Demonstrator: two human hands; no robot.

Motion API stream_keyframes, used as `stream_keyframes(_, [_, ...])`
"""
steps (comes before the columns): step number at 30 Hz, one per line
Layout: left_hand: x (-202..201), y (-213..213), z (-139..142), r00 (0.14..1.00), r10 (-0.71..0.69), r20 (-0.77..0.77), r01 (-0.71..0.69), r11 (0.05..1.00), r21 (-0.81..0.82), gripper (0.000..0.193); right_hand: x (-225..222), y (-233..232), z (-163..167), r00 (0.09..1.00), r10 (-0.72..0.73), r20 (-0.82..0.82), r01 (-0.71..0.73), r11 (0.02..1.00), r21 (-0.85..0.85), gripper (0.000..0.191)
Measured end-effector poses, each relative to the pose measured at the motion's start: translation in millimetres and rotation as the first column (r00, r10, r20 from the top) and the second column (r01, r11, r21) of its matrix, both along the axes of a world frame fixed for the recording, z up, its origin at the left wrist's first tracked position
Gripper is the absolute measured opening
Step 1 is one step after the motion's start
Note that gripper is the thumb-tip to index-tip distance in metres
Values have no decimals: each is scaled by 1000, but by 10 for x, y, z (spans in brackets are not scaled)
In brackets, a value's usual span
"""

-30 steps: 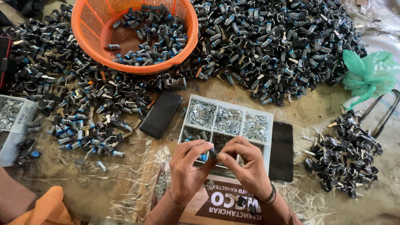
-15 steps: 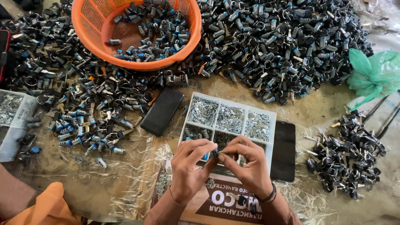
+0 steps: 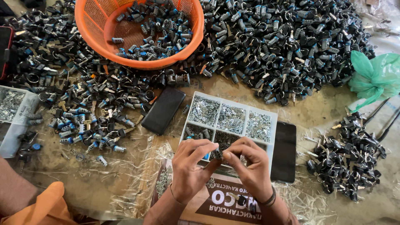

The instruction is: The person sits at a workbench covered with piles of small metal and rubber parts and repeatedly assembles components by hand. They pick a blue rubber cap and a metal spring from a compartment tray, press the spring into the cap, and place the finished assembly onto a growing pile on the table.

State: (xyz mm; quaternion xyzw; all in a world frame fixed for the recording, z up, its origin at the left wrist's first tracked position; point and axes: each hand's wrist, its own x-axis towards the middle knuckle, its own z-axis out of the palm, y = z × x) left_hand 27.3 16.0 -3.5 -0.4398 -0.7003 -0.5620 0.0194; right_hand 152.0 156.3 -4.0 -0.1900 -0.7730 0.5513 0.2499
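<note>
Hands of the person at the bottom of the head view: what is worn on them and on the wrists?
Both hands are bare, with no gloves and no sleeves showing. The left hand has a thin bangle at its wrist. The right hand has a dark band around its wrist. I can make out no rings.

Two bare forearms are seen, with no sleeves worn over them. A thin, pale thread-like band is worn at the wrist of the left hand (image 3: 189, 173). Dark bangles, stacked close together, are worn at the wrist of the right hand (image 3: 250, 168). No rings or gloves are visible.
</note>
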Motion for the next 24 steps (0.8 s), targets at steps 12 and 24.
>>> stream_keyframes(12, [-10,-17,29,999,-15,-32,15,1000,-10,42,-27,-65,98,993,-64,96,57,995,76,7])
stream_keyframes(24, [-7,1,50,998,-2,-71,0,1000,-27,43,-33,32,100,992,5,124,-12,998,55,4])
